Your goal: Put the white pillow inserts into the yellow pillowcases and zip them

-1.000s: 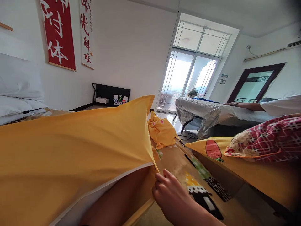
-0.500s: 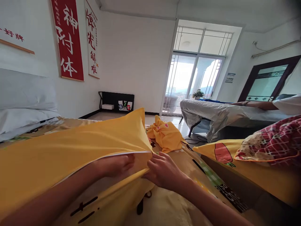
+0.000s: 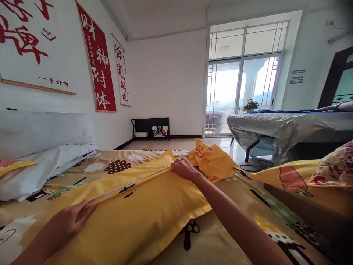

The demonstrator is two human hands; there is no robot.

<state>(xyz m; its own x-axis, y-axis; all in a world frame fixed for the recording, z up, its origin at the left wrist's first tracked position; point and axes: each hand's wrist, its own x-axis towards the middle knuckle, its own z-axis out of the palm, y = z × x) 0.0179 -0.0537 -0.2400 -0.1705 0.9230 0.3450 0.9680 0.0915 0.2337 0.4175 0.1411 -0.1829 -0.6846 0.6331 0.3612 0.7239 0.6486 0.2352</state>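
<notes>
A white wall [image 3: 168,81] closes the far side of the room, with a bright glass door [image 3: 224,88] set toward its right. Below spreads the bed [image 3: 209,243], its beige sheet printed with mushrooms, clouds and houses. To the right, beyond the bed, a counter [image 3: 250,123] stands under a silvery cover, with part of another person's arm [image 3: 339,106] on it at the picture's edge. The yellow pillowcase [image 3: 143,217] lies on the bed directly before the person, its white-edged side drawn in a straight slant between both hands. White pillows [image 3: 49,129] are piled at the left. On the left wall hang a red scroll [image 3: 99,66] and, on either side of it, white ones. A low black shelf [image 3: 143,123] stands near the far corner. Just beyond the right hand [image 3: 184,168] sits a knotted yellow bundle [image 3: 215,162]. That hand's grip is clamped on the pillowcase edge at its far end; the left hand [image 3: 68,221] pinches the near end. Smallest is the potted plant [image 3: 250,105] on the counter.
</notes>
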